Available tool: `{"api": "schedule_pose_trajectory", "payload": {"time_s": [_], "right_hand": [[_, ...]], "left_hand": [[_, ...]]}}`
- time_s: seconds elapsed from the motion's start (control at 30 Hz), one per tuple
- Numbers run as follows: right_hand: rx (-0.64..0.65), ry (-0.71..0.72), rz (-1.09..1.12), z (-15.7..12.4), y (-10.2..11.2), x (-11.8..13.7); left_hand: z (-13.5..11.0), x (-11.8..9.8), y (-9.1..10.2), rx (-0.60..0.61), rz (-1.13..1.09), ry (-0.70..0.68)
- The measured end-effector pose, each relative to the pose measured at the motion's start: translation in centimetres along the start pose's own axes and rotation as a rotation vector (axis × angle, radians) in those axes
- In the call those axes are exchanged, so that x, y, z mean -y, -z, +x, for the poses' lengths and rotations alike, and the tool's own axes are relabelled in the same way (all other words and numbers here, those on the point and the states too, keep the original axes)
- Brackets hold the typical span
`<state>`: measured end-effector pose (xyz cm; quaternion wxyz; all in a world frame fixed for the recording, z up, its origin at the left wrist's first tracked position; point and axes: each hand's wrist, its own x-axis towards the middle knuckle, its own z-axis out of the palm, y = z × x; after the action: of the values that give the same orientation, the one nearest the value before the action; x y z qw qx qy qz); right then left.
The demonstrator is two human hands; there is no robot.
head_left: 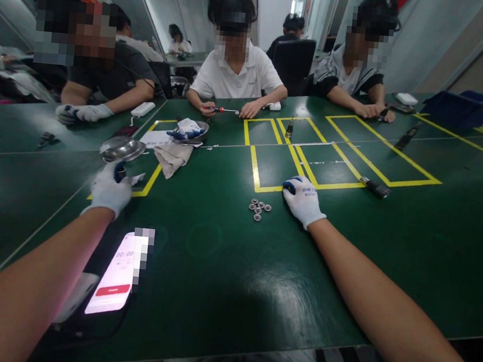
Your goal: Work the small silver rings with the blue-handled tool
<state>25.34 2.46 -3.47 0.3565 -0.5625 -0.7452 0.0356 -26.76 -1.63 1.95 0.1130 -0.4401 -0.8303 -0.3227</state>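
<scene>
My left hand [109, 189], in a white glove with blue fingertips, is at the left beside a shallow metal bowl [122, 150]. Its fingers curl round something dark that I cannot make out. A scrap of white paper [138, 179] lies by the fingers. My right hand [304, 200], gloved the same way, rests on the green table [216, 280] at a yellow tape corner. Those fingers are curled in, and whatever they hold is hidden. Several small round metal parts with centre holes, like flanged bearings [258, 210], lie loosely grouped left of the right hand.
A lit phone [115, 274] lies near my left forearm. Beyond are a beige cloth [173, 158], a metal bowl with gloves [189, 130], black flashlights [376, 188] and a blue bin [463, 110]. A co-worker [240, 74] opposite holds a screwdriver [220, 110]; others sit either side.
</scene>
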Motion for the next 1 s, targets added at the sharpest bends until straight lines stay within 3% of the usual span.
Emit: {"api": "schedule_pose_trajectory", "payload": {"time_s": [0.07, 0.13, 0.23, 0.33, 0.43, 0.57, 0.7, 0.83, 1.0], "right_hand": [[0.000, -0.041, -0.019, 0.0, 0.0, -0.1], [0.004, -0.056, -0.034, 0.0, 0.0, -0.1], [0.011, -0.027, -0.053, 0.0, -0.1, 0.0], [0.025, 0.009, -0.041, 0.0, -0.1, 0.1], [0.022, 0.025, 0.005, 0.0, 0.0, 0.4], [-0.018, 0.020, 0.074, -0.2, 0.4, 1.2], [-0.014, 0.070, 0.178, -0.6, 0.7, 2.9], [-0.041, 0.111, 0.297, -1.1, 0.7, 4.7], [-0.062, 0.145, 0.339, -1.2, 0.3, 5.5]], "left_hand": [[0.7, 1.3, 0.6, 0.048, 0.081, 0.050], [1.1, 2.2, 1.0, 0.017, 0.109, 0.153], [1.3, 1.6, 1.1, -0.035, 0.064, 0.265], [0.4, -1.7, 0.5, 0.016, -0.050, 0.184], [-2.0, -7.2, -0.8, 0.103, -0.222, -0.066], [-7.7, -15.0, -3.0, 0.192, -0.446, -0.350], [-13.5, -20.6, -5.3, 0.397, -0.627, -0.460], [-16.6, -22.9, -6.8, 0.413, -0.736, -0.494], [-17.4, -23.0, -7.2, 0.466, -0.767, -0.631]]}}
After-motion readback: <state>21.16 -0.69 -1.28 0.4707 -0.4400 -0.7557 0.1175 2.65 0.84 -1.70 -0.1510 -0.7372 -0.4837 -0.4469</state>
